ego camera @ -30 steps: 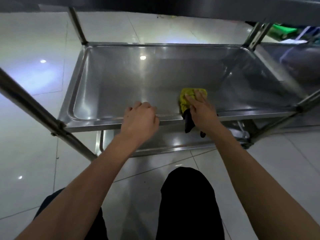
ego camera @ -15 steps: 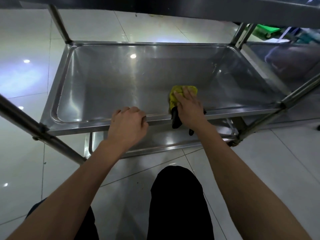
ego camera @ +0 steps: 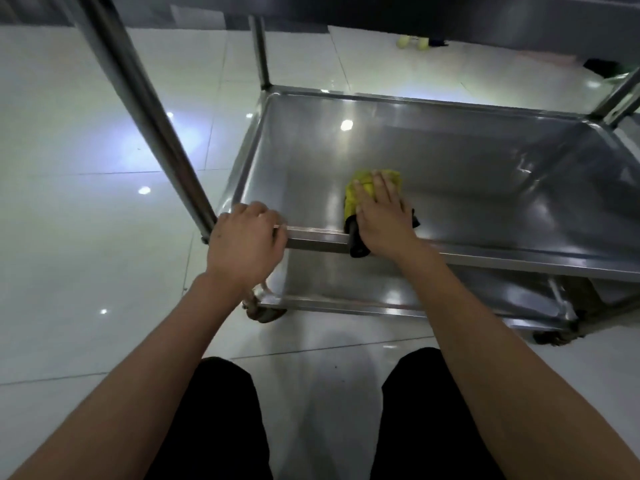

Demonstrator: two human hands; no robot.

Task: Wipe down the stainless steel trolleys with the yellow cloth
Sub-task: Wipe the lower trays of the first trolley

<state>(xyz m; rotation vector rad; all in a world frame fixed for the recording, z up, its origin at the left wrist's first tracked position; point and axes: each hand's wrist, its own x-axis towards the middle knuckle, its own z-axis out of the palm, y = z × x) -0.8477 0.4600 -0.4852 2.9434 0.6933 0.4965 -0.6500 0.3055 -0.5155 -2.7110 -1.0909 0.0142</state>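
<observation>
Glossy white floor tiles on the far left, spotted with light reflections. Next, slanting steel corner post of the stainless steel trolley, one trolley counted, with two shelf trays plainly seen: middle tray and lower tray. Third level overhead cut off by the top edge. Two bare hands. Left hand at the near left corner of the middle tray, fingers curled over the rim beside the post, gripping it. Right hand flat, fingers straight and close together, pressing the crumpled yellow cloth onto the middle tray floor just inside the near rim. Cloth mostly covered by the palm; only its far edge and left side showing. Dark piece hanging over the rim under the wrist, possibly the cloth's black backing, hard to make out. One caster visible at lower left, another half hidden at right. Two black-trousered knees at the bottom. Small yellow-green objects far back, too blurred to identify.
</observation>
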